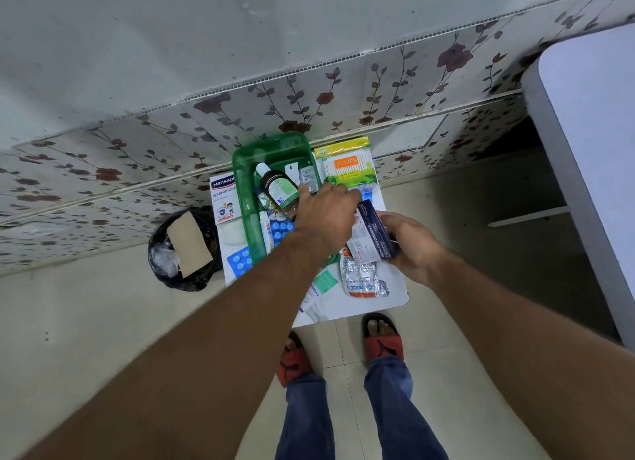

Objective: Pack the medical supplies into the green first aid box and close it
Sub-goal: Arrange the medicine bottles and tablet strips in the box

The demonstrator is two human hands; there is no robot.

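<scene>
Table space (pixel 388 298) was small and white, standing against the floral wall, and the green first aid box (pixel 247 164) took up its far-left half, open, its long axis running away from the person toward the wall. A brown bottle (pixel 280 189), a tube and blister packs already lay inside it. The left hand (pixel 326 212) reached over the box's right rim, fingers curled downward; whether they pinched anything could not be told. The right hand (pixel 412 246) gripped a box of medicated dressings (pixel 372 234), tilted, just right of the green box and touching the left hand. The green box lay forward and left of both hands, nearer the left. Judged from this, the dressings needed a short leftward carry.
</scene>
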